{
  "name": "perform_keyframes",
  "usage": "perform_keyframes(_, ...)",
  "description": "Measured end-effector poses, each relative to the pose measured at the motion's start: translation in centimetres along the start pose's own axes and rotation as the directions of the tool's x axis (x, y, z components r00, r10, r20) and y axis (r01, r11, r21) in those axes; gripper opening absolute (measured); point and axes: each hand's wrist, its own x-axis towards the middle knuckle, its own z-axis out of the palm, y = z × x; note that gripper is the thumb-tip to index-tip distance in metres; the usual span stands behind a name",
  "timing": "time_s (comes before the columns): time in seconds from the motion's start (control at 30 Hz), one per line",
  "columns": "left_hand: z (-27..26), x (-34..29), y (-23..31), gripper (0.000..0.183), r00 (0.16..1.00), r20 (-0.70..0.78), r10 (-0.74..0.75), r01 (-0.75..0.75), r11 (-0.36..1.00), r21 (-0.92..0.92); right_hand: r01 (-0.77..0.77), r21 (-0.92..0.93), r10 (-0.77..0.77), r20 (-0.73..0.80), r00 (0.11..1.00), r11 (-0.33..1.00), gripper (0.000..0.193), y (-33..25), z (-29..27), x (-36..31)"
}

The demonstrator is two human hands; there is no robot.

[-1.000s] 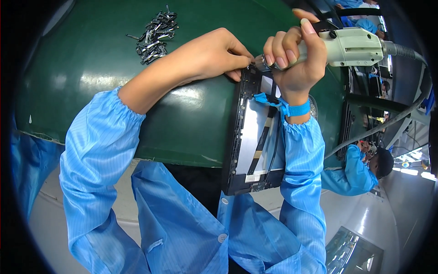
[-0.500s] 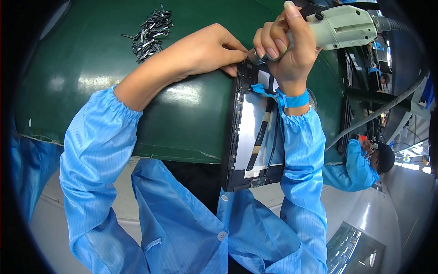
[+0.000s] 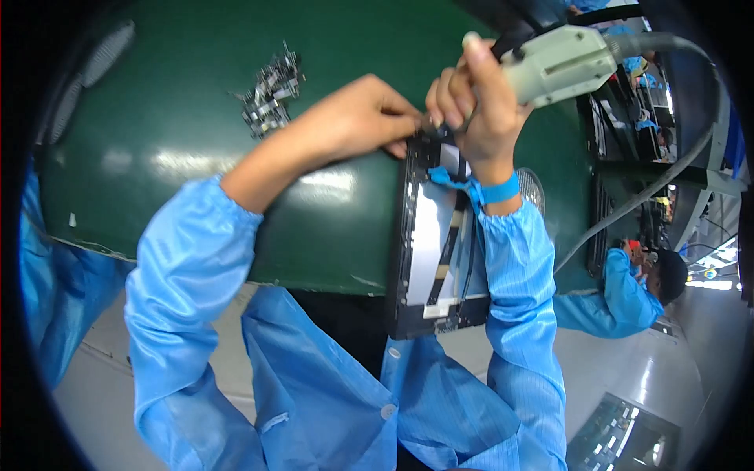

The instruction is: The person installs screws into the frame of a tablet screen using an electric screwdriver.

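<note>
My right hand is wrapped round a pale green electric screwdriver, thumb raised along its body. The driver's tip end points left, down at the far left corner of a black-framed flat panel assembly. At that same corner my left hand has thumb and fingers pinched together beside the tip; whatever they hold is hidden. Silvery sheet and dark cables show inside the panel, which overhangs the table's near edge. A blue wrist strap circles my right wrist, its loose end lying over the panel.
Small black and silver metal parts lie heaped on the green table. A round shiny dish sits partly behind my right wrist. The driver's grey cable loops down at right. Another person in blue works farther right.
The whole view has shifted, so the table and panel appear lower. The screwdriver's body has swung slightly left with my right hand. My left hand stays pinched at the panel's corner.
</note>
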Motion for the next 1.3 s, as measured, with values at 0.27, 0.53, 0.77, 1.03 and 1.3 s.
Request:
perform_keyframes(0.27, 7.2, -9.3, 5.0, 0.031, 0.868, -0.155, 0.471, -0.131, 0.519, 0.845, -0.030, 0.175, 0.040, -0.054, 0.998, 0.984, 0.017, 0.0, -1.1, -1.2)
perform_keyframes(0.53, 15.7, -16.0, 3.4, 0.071, 0.941, 0.073, 0.332, -0.176, 0.290, 0.941, 0.024, 0.141, -0.006, -0.127, 0.992, 0.990, 0.016, -2.8, -2.4, -1.5)
perform_keyframes(0.77, 9.2, -8.5, 3.1, 0.066, 0.944, 0.057, 0.324, -0.188, 0.390, 0.901, 0.131, 0.145, -0.071, -0.363, 0.929, 0.981, 0.016, -6.1, -14.9, -4.9)
perform_keyframes(1.03, 0.9, 9.2, 1.4, 0.035, 0.811, -0.017, 0.585, -0.099, 0.166, 0.981, 0.173, 0.106, -0.111, -0.434, 0.894, 0.979, 0.016, -5.5, -22.6, -8.5)
perform_keyframes(1.3, -5.9, 19.3, -1.9, 0.039, 0.810, -0.156, 0.565, -0.037, 0.315, 0.948, 0.129, 0.230, -0.046, -0.334, 0.941, 0.965, 0.016, -4.3, -21.6, -10.8)
